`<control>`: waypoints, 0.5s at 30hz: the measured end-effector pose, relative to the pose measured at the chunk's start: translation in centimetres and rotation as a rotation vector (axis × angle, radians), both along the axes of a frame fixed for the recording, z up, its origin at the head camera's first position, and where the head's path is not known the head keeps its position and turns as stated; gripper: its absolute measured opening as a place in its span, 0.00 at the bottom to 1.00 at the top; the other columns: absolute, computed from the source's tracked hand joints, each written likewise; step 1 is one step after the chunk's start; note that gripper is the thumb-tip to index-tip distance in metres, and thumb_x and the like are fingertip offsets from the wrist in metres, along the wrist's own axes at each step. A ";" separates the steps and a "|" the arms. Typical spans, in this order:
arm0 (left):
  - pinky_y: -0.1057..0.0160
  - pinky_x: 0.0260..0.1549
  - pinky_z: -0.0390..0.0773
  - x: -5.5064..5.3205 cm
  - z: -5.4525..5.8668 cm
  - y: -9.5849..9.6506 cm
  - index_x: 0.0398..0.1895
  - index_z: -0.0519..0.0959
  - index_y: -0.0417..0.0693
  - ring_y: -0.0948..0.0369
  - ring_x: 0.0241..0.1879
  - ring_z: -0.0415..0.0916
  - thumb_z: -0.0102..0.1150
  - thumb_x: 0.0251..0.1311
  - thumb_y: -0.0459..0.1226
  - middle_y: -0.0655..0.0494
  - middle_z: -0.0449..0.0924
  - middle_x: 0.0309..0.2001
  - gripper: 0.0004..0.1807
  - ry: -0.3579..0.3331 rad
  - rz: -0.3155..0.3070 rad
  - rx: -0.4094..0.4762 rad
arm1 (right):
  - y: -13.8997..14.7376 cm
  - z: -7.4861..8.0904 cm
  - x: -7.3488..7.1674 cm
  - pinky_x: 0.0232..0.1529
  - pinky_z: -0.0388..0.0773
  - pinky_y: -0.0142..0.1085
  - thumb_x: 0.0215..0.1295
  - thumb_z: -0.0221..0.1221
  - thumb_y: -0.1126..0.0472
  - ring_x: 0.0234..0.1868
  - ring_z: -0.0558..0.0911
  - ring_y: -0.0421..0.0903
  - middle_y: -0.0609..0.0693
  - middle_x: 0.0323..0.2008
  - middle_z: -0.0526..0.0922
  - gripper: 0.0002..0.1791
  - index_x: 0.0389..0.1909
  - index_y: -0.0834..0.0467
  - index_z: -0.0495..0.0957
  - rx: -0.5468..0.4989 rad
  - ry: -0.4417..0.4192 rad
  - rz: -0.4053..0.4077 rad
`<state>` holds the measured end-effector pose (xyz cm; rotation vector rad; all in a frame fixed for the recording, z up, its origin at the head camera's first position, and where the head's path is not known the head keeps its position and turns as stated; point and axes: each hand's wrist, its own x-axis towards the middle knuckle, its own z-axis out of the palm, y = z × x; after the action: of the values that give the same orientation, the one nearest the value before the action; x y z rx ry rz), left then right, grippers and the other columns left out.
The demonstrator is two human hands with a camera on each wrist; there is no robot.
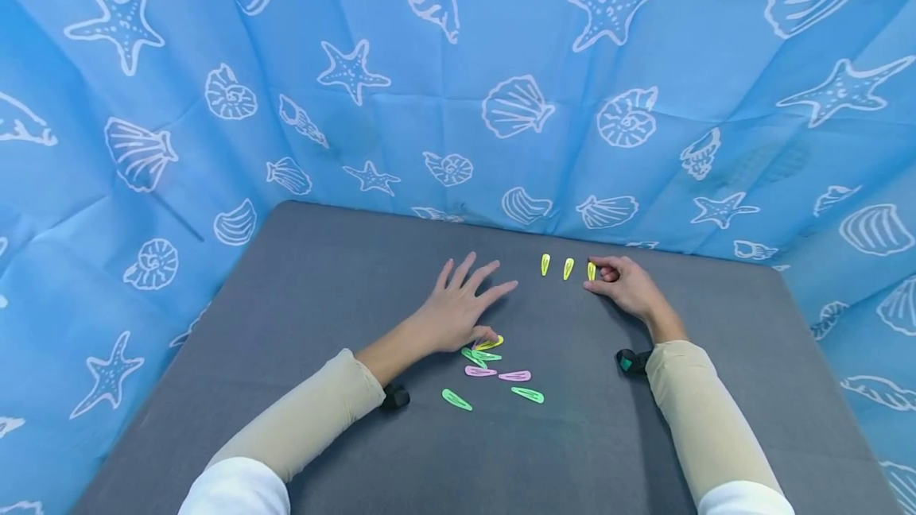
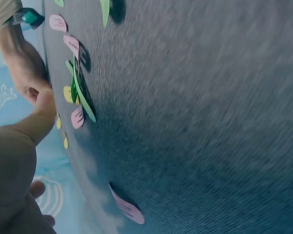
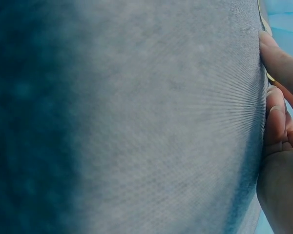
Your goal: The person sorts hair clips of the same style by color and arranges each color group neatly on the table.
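My right hand (image 1: 630,284) pinches a yellow snap hair clip (image 1: 591,271) between thumb and fingertips, down at the far side of the grey table. Two more yellow clips, a middle one (image 1: 568,269) and a left one (image 1: 545,265), stand upright in line beside it. My left hand (image 1: 451,312) spreads its fingers over the table, its thumb right at a small pile with a yellow clip (image 1: 490,343) and green clips (image 1: 487,355). Under that hand, in the left wrist view, lies a lone pink clip (image 2: 127,207).
Nearer me lie two pink clips, a left one (image 1: 480,371) and a right one (image 1: 515,376), then two green ones, left (image 1: 456,400) and right (image 1: 527,394). A blue shell-print curtain (image 1: 458,102) hangs behind the grey table (image 1: 343,276).
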<state>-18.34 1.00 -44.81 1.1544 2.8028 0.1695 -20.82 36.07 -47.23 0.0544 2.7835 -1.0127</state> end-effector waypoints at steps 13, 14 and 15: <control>0.35 0.76 0.47 0.0 -0.1 -0.4 0.58 0.79 0.77 0.43 0.82 0.36 0.63 0.66 0.51 0.58 0.48 0.82 0.17 -0.352 -0.040 0.151 | 0.0 0.0 0.0 0.49 0.65 0.42 0.71 0.64 0.52 0.49 0.69 0.51 0.58 0.52 0.70 0.33 0.71 0.62 0.70 0.007 -0.005 0.001; 0.35 0.76 0.47 -0.1 -0.1 -0.4 0.56 0.80 0.77 0.44 0.82 0.36 0.64 0.67 0.51 0.58 0.48 0.82 0.16 -0.361 -0.043 0.151 | 0.0 -0.1 0.0 0.49 0.65 0.42 0.71 0.64 0.52 0.49 0.69 0.51 0.58 0.52 0.70 0.33 0.71 0.62 0.70 0.008 -0.005 0.001; 0.35 0.75 0.47 -0.1 -0.1 -0.3 0.55 0.80 0.77 0.43 0.82 0.36 0.64 0.67 0.50 0.58 0.48 0.82 0.15 -0.369 -0.047 0.151 | 0.1 0.0 0.0 0.48 0.65 0.42 0.70 0.64 0.52 0.49 0.69 0.51 0.58 0.51 0.70 0.33 0.71 0.62 0.70 0.007 -0.005 -0.001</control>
<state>-18.45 0.69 -44.94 1.0864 2.4701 0.5384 -20.85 36.14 -47.28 0.0589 2.7825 -1.0019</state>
